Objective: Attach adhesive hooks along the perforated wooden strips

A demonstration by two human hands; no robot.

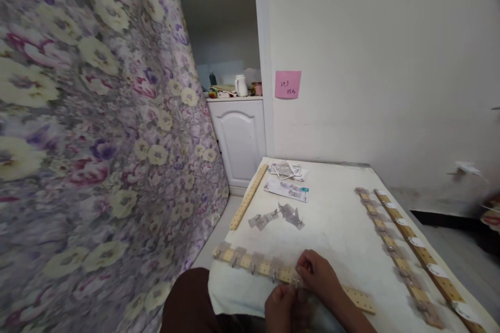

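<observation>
A light wooden strip with holes (264,267) lies crosswise near the table's front edge. Along it sit several clear square patches with metal hooks (253,266). My left hand (279,306) is closed in a pinch at the strip's near side, on a clear hook patch (296,283). From the right, my right hand (318,272) comes over the strip, thumb and fingertips pinched together at the far side of that patch; what they grip is too small to make out. The strip's bare right end (358,299) shows beyond my right forearm.
Loose clear hooks (291,215) lie mid-table, with packaged hooks (287,190) and another packet (287,170) behind. A bare holed strip (249,197) lies at left. Two strips at right carry clear hooks (390,242) and white discs (416,242). A floral curtain (101,156) hangs at left.
</observation>
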